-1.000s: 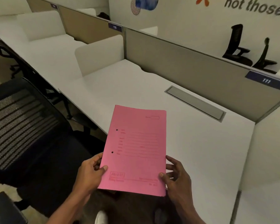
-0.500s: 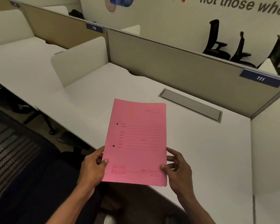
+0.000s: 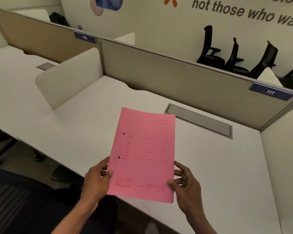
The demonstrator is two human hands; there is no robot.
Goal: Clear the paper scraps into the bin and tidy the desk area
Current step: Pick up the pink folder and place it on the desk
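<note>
A pink paper folder (image 3: 144,154) with printed lines and two punched holes is held above the front edge of the white desk (image 3: 210,166). My left hand (image 3: 96,180) grips its lower left edge, thumb on top. My right hand (image 3: 186,184) holds its lower right corner, thumb on the cover and fingers spread behind. No paper scraps and no bin are in view.
A grey cable flap (image 3: 199,121) is set into the desk near the beige partition (image 3: 176,78) labelled 111. A white side divider (image 3: 69,76) separates the neighbouring desk at left. A dark chair (image 3: 10,200) stands at lower left. Several black chairs (image 3: 235,54) stand beyond the partition.
The view has swung right and forward over the desk, so the chair at left has mostly left the frame. Both hands keep their hold on the pink folder.
</note>
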